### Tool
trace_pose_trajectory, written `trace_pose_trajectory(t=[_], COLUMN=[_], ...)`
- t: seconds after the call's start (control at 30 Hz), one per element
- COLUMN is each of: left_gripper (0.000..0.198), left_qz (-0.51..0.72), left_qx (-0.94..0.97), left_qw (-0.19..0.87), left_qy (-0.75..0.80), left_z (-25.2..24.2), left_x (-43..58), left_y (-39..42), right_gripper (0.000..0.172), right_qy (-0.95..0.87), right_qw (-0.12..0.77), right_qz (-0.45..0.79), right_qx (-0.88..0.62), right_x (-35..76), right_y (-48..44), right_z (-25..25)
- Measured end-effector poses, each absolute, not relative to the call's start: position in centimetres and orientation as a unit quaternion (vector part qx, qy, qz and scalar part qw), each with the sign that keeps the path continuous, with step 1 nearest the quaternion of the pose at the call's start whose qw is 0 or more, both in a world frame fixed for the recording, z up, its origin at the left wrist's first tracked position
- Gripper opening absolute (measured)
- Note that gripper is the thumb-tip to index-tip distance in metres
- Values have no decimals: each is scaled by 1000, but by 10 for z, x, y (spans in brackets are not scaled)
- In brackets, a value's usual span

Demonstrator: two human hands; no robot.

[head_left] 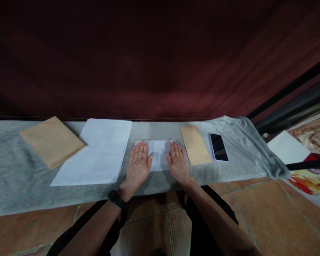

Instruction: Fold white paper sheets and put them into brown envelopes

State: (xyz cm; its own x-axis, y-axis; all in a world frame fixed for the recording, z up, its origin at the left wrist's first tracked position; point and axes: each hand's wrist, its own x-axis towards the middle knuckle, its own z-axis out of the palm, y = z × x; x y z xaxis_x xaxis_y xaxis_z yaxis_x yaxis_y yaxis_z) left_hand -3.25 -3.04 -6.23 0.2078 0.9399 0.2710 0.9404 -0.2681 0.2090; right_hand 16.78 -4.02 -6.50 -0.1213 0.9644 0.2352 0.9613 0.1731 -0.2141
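A small white sheet of paper (159,156), which looks folded, lies on the grey cloth in front of me. My left hand (139,161) rests flat on its left end, fingers stretched out and pointing away from me. On the right end my right hand (178,160) presses down flat in the same way. Between the two hands the middle of the paper shows. Just right of my right hand lies a brown envelope (196,145). To the left of my left hand is a stack of larger white paper sheets (101,153).
A pile of brown envelopes (52,140) overlaps the white stack at the far left. A phone (218,147) lies right of the single envelope. The grey cloth (245,153) covers a narrow surface against a dark red curtain (160,71). Printed sheets (312,181) are at the right.
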Motion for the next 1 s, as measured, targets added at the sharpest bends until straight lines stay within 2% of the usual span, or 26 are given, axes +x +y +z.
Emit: trace_pose_trajectory(t=[0.23,0.63,1.0], left_gripper=[61,64,61], left_qz=[-143,-156,-153], left_qx=[-804,-780,-820], left_qw=[-26,-13,-42], left_qy=[-577,-606,-550], left_z=[-72,-71,-64], left_x=[-15,-45,-11], left_y=[-41,-41,-41], right_gripper=[56,60,56], right_qy=[-785,-757,-780], right_qw=[149,145,145], right_qz=[63,41,58], right_qx=[-598,-636,-606], right_x=[141,160,138], right_y=[-49,-51,-40], right_z=[-68,-70,-65])
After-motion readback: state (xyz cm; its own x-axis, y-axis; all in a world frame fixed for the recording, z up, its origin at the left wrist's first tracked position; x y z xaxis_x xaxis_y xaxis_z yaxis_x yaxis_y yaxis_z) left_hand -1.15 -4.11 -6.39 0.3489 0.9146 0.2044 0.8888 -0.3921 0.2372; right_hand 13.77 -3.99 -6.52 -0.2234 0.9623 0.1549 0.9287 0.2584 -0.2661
